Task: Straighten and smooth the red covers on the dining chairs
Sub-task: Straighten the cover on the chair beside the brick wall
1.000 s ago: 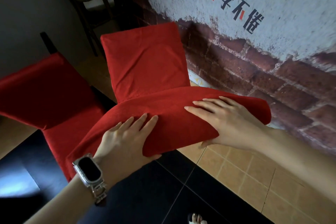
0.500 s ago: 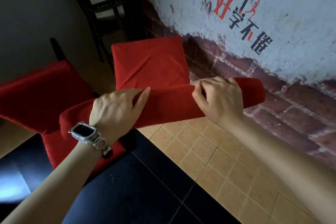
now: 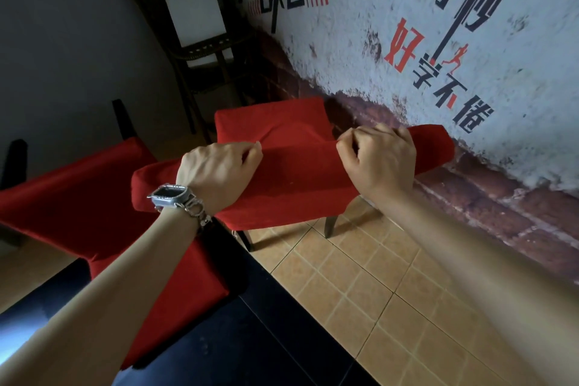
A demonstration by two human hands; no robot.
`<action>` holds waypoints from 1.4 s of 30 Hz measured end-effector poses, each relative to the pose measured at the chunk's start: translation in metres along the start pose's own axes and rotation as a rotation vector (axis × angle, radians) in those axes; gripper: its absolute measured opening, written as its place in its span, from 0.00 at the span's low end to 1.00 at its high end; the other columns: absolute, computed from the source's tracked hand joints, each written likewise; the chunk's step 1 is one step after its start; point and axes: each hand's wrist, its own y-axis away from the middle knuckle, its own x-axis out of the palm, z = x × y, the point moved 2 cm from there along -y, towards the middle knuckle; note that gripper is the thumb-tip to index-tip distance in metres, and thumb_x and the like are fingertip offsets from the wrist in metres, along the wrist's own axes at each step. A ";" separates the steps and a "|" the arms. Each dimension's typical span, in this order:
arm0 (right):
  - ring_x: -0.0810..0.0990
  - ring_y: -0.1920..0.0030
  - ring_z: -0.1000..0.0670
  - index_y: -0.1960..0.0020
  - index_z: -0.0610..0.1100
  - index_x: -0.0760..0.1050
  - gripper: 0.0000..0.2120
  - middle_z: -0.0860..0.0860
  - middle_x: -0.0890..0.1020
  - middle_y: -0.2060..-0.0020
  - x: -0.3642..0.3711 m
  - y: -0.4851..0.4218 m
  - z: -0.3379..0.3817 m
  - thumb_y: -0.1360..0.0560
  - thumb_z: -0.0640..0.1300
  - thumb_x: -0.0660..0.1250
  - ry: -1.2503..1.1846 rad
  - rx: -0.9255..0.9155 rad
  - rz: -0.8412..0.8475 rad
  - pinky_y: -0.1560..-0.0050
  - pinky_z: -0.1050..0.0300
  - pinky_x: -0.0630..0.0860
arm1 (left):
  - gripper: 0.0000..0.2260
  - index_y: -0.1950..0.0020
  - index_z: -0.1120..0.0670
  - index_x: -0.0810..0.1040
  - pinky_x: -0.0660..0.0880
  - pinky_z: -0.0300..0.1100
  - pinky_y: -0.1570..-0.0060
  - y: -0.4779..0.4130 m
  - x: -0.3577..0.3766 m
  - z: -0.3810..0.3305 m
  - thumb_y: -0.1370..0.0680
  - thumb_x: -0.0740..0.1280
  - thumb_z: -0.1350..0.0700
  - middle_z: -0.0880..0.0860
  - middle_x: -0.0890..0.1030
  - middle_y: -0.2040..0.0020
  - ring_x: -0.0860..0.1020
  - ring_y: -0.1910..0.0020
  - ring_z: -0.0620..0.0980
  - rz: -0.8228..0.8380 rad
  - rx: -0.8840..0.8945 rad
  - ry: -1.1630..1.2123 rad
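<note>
**A:** where's the red cover (image 3: 300, 188) now?

**B:** dead centre, over the chair (image 3: 329, 226). Second covered chair (image 3: 78, 194) at 9 o'clock. Your left hand (image 3: 219, 172) and right hand (image 3: 379, 163) each pinch its top fold

**A:** looks soft, light and stretchy, so I'd grip that top edge and tug evenly

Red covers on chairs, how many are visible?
2. One red cover, near the wall, gripped by left hand and right hand; a second cover at left. Others may be hidden.

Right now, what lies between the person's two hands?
Only a stretch of red cover, gripped by the left hand and right hand, in the head view.
</note>
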 end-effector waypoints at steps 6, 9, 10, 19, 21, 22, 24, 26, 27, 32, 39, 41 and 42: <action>0.76 0.70 0.44 0.74 0.40 0.75 0.22 0.46 0.78 0.77 0.024 -0.038 0.001 0.24 0.45 0.56 0.002 0.001 0.004 0.57 0.52 0.71 | 0.25 0.50 0.46 0.81 0.62 0.43 0.64 -0.047 0.000 0.011 0.21 0.46 0.38 0.48 0.80 0.63 0.72 0.66 0.50 0.003 0.010 -0.018; 0.76 0.70 0.43 0.73 0.38 0.75 0.22 0.45 0.77 0.77 0.037 -0.055 0.001 0.24 0.44 0.56 -0.008 0.004 0.022 0.55 0.50 0.71 | 0.25 0.51 0.47 0.80 0.63 0.43 0.63 -0.069 0.000 0.017 0.21 0.45 0.38 0.45 0.75 0.67 0.70 0.67 0.48 0.024 -0.002 -0.025; 0.76 0.70 0.43 0.73 0.38 0.75 0.22 0.45 0.77 0.77 0.041 -0.060 0.001 0.24 0.44 0.56 -0.011 0.008 0.019 0.55 0.50 0.71 | 0.25 0.51 0.47 0.80 0.63 0.43 0.63 -0.076 0.000 0.018 0.21 0.45 0.39 0.44 0.74 0.68 0.70 0.67 0.48 0.033 -0.004 -0.028; 0.64 0.72 0.48 0.72 0.36 0.75 0.21 0.43 0.74 0.78 0.066 -0.094 0.003 0.24 0.43 0.58 -0.040 0.029 -0.012 0.57 0.50 0.71 | 0.25 0.53 0.46 0.80 0.64 0.44 0.61 -0.122 0.002 0.027 0.21 0.45 0.39 0.47 0.74 0.67 0.72 0.64 0.51 0.055 -0.001 -0.078; 0.64 0.72 0.48 0.73 0.36 0.75 0.22 0.47 0.69 0.79 0.071 -0.100 0.003 0.23 0.43 0.58 -0.054 0.023 0.000 0.56 0.50 0.71 | 0.26 0.52 0.46 0.80 0.63 0.44 0.61 -0.129 0.002 0.029 0.21 0.44 0.39 0.47 0.76 0.65 0.72 0.64 0.51 0.050 0.004 -0.084; 0.64 0.72 0.48 0.72 0.37 0.75 0.22 0.49 0.66 0.79 0.073 -0.103 0.003 0.23 0.44 0.58 -0.057 0.020 0.011 0.55 0.50 0.71 | 0.26 0.52 0.45 0.80 0.63 0.44 0.61 -0.133 0.002 0.029 0.21 0.44 0.39 0.48 0.77 0.63 0.72 0.63 0.50 0.046 0.003 -0.085; 0.64 0.72 0.49 0.72 0.38 0.75 0.22 0.51 0.64 0.78 0.077 -0.109 0.002 0.23 0.45 0.57 -0.052 0.012 0.033 0.55 0.50 0.70 | 0.25 0.51 0.44 0.80 0.64 0.44 0.60 -0.139 0.003 0.030 0.21 0.44 0.39 0.48 0.76 0.63 0.71 0.63 0.51 0.042 -0.002 -0.088; 0.65 0.72 0.49 0.72 0.38 0.76 0.22 0.51 0.64 0.78 0.081 -0.113 0.002 0.23 0.45 0.57 -0.047 0.011 0.036 0.55 0.51 0.70 | 0.24 0.52 0.44 0.80 0.64 0.44 0.61 -0.144 0.003 0.031 0.21 0.44 0.39 0.47 0.74 0.66 0.71 0.64 0.51 0.039 -0.006 -0.094; 0.64 0.72 0.49 0.72 0.38 0.76 0.22 0.51 0.65 0.78 0.083 -0.115 0.002 0.23 0.45 0.57 -0.048 0.013 0.027 0.56 0.51 0.70 | 0.25 0.52 0.44 0.80 0.63 0.44 0.62 -0.147 0.003 0.032 0.22 0.44 0.39 0.46 0.72 0.67 0.70 0.65 0.51 0.039 -0.006 -0.099; 0.64 0.73 0.49 0.72 0.37 0.77 0.21 0.45 0.74 0.79 0.093 -0.126 0.001 0.24 0.44 0.58 -0.047 0.024 0.017 0.57 0.51 0.71 | 0.25 0.55 0.45 0.80 0.62 0.44 0.63 -0.160 0.003 0.034 0.21 0.44 0.40 0.46 0.70 0.70 0.71 0.66 0.51 0.038 -0.014 -0.103; 0.74 0.72 0.46 0.74 0.39 0.75 0.23 0.46 0.76 0.78 0.101 -0.131 -0.002 0.24 0.46 0.55 0.026 -0.003 0.012 0.58 0.53 0.71 | 0.28 0.54 0.46 0.81 0.63 0.42 0.66 -0.167 0.006 0.038 0.25 0.42 0.39 0.46 0.76 0.68 0.70 0.69 0.47 0.003 -0.006 -0.076; 0.75 0.72 0.46 0.74 0.40 0.75 0.23 0.47 0.76 0.78 0.100 -0.132 -0.002 0.25 0.46 0.54 0.030 -0.012 0.012 0.59 0.53 0.71 | 0.28 0.53 0.46 0.81 0.62 0.43 0.65 -0.167 0.006 0.038 0.26 0.42 0.39 0.45 0.73 0.70 0.68 0.69 0.47 -0.007 -0.014 -0.080; 0.75 0.72 0.46 0.75 0.40 0.75 0.23 0.47 0.76 0.78 0.100 -0.133 -0.002 0.25 0.46 0.54 0.033 -0.017 0.011 0.59 0.53 0.71 | 0.28 0.53 0.45 0.81 0.61 0.42 0.66 -0.167 0.006 0.037 0.26 0.42 0.39 0.45 0.72 0.71 0.68 0.69 0.47 -0.011 -0.015 -0.080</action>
